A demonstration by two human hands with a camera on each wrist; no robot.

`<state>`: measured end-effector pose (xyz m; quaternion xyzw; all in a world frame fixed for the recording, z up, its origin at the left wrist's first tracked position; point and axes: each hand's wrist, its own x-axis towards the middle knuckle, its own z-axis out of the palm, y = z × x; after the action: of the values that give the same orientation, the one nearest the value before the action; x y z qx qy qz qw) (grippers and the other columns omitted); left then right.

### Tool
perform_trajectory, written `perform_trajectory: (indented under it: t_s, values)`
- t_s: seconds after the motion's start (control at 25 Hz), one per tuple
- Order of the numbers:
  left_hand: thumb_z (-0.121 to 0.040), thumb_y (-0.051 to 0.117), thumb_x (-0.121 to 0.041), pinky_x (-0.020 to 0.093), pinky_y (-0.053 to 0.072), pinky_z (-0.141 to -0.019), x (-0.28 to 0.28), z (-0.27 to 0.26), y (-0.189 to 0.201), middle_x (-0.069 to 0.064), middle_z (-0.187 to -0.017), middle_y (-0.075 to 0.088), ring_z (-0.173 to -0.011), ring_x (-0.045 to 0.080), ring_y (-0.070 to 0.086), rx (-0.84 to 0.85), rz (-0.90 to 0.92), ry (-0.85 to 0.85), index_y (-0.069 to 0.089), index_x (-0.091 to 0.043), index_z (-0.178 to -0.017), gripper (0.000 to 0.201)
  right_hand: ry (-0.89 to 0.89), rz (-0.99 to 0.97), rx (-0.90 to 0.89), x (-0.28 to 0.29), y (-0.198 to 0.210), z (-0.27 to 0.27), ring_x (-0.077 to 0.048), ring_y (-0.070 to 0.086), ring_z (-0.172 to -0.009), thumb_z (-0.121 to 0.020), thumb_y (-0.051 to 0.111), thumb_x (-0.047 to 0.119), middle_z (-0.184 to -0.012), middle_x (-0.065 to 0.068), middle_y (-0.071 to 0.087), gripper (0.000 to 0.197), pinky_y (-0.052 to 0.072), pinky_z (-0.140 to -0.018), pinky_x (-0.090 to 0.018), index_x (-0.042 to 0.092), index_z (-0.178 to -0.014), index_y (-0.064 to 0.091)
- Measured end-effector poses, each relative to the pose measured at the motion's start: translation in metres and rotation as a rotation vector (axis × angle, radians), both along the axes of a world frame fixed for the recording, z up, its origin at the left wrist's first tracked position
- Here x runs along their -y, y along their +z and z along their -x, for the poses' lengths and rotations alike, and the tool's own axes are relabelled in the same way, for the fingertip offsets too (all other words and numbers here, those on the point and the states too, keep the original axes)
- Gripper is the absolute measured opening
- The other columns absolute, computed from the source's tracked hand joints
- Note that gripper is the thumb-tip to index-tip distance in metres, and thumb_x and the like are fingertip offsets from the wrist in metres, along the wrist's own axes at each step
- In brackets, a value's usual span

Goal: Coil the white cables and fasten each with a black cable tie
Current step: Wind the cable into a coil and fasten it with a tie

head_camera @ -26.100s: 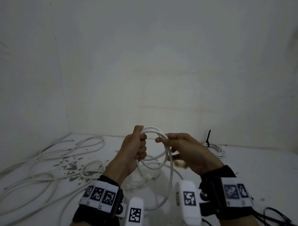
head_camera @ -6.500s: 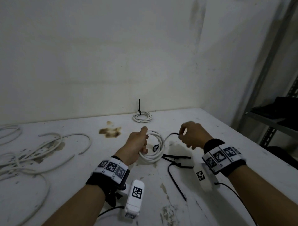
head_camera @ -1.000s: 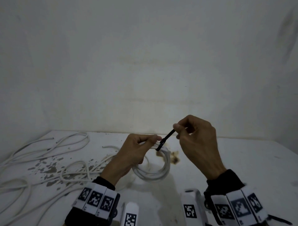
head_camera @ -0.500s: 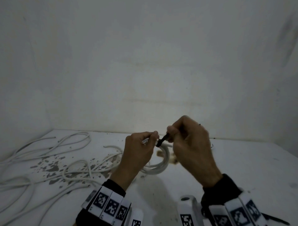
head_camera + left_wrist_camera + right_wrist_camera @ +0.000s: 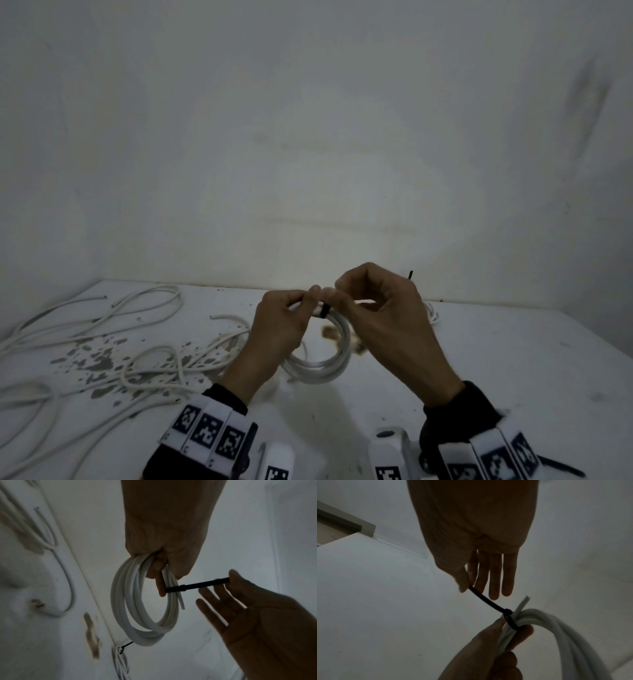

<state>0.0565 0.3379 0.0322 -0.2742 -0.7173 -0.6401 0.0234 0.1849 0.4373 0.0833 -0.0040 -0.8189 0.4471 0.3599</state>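
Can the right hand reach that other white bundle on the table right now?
Probably not yet. The right hand is busy pinching the black cable tie on the held coil. The tied bundle lies farther back on the table.

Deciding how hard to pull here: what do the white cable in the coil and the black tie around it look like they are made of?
White cable coil: seemingly smooth plastic-sheathed wire with a soft sheen; it keeps round loops and its cut end juts out straight.
Black cable tie: looks like matte plastic, perhaps nylon; a thin strap through a small blocky head, drawn taut between the coil and the right hand. The dim light hides any finer texture.
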Motion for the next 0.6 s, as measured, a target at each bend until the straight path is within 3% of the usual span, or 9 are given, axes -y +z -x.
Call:
perform_trajectory:
  t_s: [0.12, 0.24, 0.36, 0.44, 0.52, 0.6]
  values:
    - [-0.093, 0.063, -0.04, 0.02, 0.032, -0.039, 0.002, 0.011, -0.002, -0.008, -0.049, 0.055, -0.044, 0.011, 0.035, 0.413, -0.131, 0.024, 0.074, -0.011, -0.092, 0.032, -0.035, 0.038, 0.382, -0.013, -0.022, -0.007, -0.004, 0.062, -0.095, -0.068, 0.076, 0.064, -0.106, 0.013, 0.062, 0.057, 0.055, -0.076, -0.024, 0.037, -0.113, 0.054]
    - [-0.095, 0.061, -0.04, 0.017, 0.028, -0.036, -0.002, 0.016, -0.014, 0.006, -0.087, 0.073, -0.037, 0.009, 0.031, 0.696, -0.185, -0.128, 0.071, -0.005, -0.096, 0.037, -0.002, 0.132, 0.618, -0.023, -0.048, -0.013, -0.014, 0.069, -0.081, -0.083, 0.071, 0.054, -0.1, 0.0, 0.069, 0.041, 0.056, -0.071, -0.031, 0.03, -0.111, 0.054]
    - [-0.096, 0.058, -0.04, 0.018, 0.037, -0.037, -0.014, 0.015, -0.03, 0.015, -0.098, 0.06, -0.034, 0.009, 0.041, 0.859, -0.233, -0.225, 0.069, 0.0, -0.107, 0.043, 0.104, 0.45, 0.589, -0.03, -0.062, -0.014, -0.028, 0.07, -0.069, -0.092, 0.071, 0.021, -0.092, -0.023, 0.072, 0.028, 0.059, -0.064, -0.037, 0.005, -0.112, 0.059]
    - [-0.099, 0.054, -0.037, 0.026, 0.049, -0.051, -0.024, 0.012, -0.035, 0.012, -0.092, 0.065, -0.052, 0.012, 0.057, 0.919, -0.279, -0.288, 0.067, 0.0, -0.11, 0.042, 0.078, 0.584, 0.537, -0.042, -0.064, -0.014, -0.033, 0.07, -0.071, -0.091, 0.071, 0.011, -0.089, -0.029, 0.072, 0.026, 0.06, -0.065, -0.038, -0.005, -0.109, 0.061]
    - [-0.101, 0.05, -0.033, 0.033, 0.051, -0.069, -0.036, 0.009, -0.036, 0.011, -0.091, 0.068, -0.079, 0.018, 0.065, 0.941, -0.288, -0.333, 0.066, -0.005, -0.105, 0.033, 0.022, 0.669, 0.489, -0.06, -0.07, -0.009, -0.035, 0.07, -0.071, -0.09, 0.07, 0.006, -0.088, -0.032, 0.071, 0.022, 0.061, -0.067, -0.037, -0.009, -0.104, 0.064]
    - [-0.1, 0.051, -0.025, 0.034, 0.05, -0.076, -0.051, 0.009, -0.036, 0.012, -0.087, 0.066, -0.081, 0.022, 0.064, 0.931, -0.282, -0.339, 0.066, -0.006, -0.092, 0.025, -0.038, 0.744, 0.444, -0.079, -0.076, 0.0, -0.033, 0.069, -0.072, -0.091, 0.069, 0.003, -0.088, -0.032, 0.071, 0.018, 0.061, -0.065, -0.034, -0.012, -0.099, 0.065]
